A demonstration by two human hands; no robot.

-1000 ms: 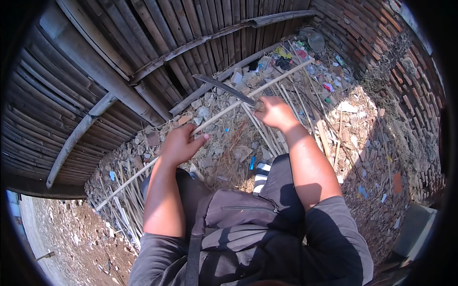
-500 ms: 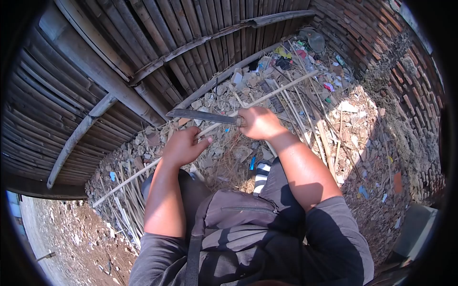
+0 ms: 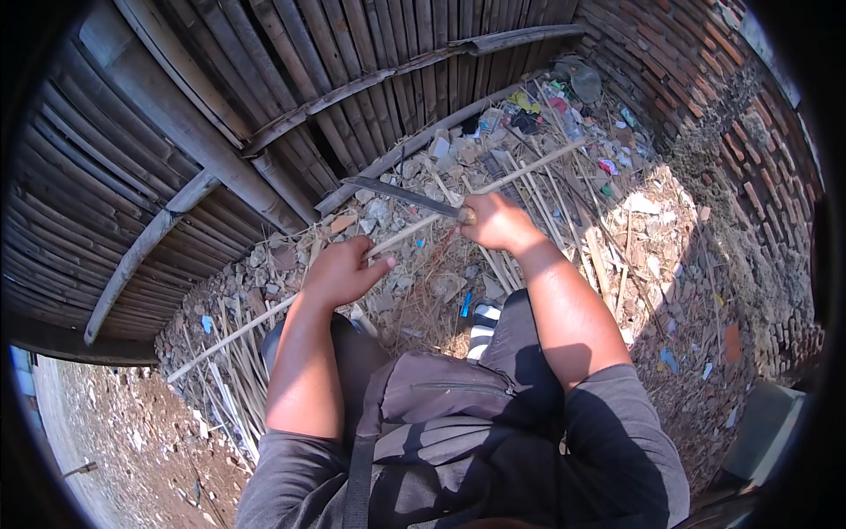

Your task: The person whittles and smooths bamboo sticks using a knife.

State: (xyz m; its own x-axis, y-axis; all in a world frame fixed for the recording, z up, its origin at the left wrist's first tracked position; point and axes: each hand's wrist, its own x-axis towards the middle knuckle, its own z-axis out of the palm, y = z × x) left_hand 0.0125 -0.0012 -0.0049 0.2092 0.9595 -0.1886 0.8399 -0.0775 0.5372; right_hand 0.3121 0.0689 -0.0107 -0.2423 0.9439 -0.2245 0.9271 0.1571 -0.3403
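A long pale bamboo strip [image 3: 240, 334] slants across the view, from the lower left up to the right. My left hand [image 3: 342, 271] grips it near its middle, with the thumb held on the near side. In my right hand [image 3: 498, 224] is the handle of a machete [image 3: 407, 197]. Its dark blade points up and left and crosses over the strip, between my two hands. Whether the edge touches the strip, I cannot tell.
A slatted bamboo wall [image 3: 291, 70] rises ahead and left, a brick wall [image 3: 758, 176] on the right. Rubble, litter and loose bamboo strips [image 3: 233, 388] cover the ground. A grey block [image 3: 765, 432] stands at the lower right.
The machete swung down and left over the strip, then came partly back up and right with my right hand. The strip has shifted slightly, while my left hand keeps its grip.
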